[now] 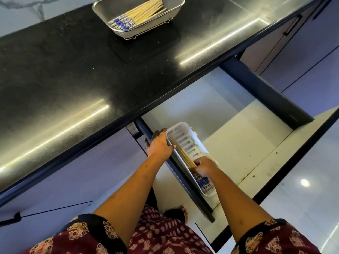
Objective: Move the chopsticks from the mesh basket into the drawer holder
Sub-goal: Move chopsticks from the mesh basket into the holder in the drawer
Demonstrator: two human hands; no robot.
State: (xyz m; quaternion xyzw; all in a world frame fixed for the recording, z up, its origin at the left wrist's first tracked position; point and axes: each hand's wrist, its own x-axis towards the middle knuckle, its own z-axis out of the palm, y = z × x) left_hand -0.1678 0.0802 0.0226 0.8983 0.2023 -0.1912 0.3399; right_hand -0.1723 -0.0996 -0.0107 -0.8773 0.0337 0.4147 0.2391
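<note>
Inside holder [185, 129], chopsticks [180, 154], right hand [204, 167] gripping

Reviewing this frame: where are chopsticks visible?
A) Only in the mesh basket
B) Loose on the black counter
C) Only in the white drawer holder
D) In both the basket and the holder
D: chopsticks lie in the mesh basket, while the right hand grips another bundle inside the white holder, whose rim the left hand holds.
</note>
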